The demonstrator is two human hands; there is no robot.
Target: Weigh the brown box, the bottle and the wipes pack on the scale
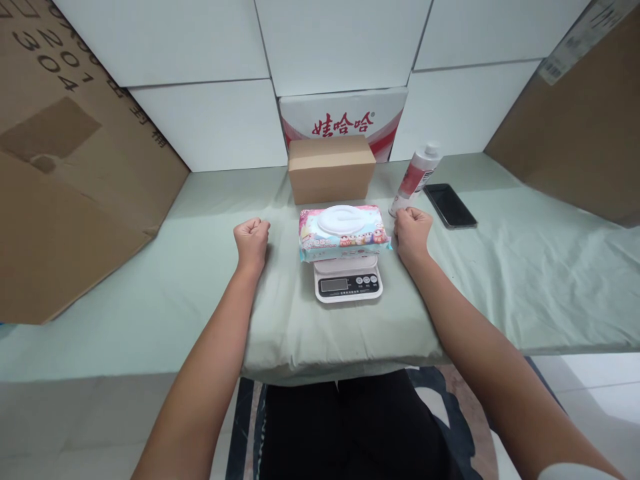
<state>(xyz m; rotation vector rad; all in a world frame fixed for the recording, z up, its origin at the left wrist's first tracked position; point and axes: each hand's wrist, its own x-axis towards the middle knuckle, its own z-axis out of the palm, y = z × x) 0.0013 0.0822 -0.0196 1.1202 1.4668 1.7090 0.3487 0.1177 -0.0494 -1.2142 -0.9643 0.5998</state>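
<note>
A pack of wet wipes (344, 233) with a white lid lies flat on a small white kitchen scale (349, 283) in the middle of the pale green cloth (165, 280). My left hand (251, 241) rests on the cloth as a closed fist, a short way left of the pack, holding nothing. My right hand (412, 231) is also a closed fist, resting just right of the pack. A white and red tube (416, 176) stands tilted right behind that fist.
A brown cardboard box (331, 168) stands behind the scale, with a white and red printed carton (345, 120) behind it. A black phone (450, 205) lies at the right. Large cardboard sheets (65, 167) lean at both sides. White wall panels close the back.
</note>
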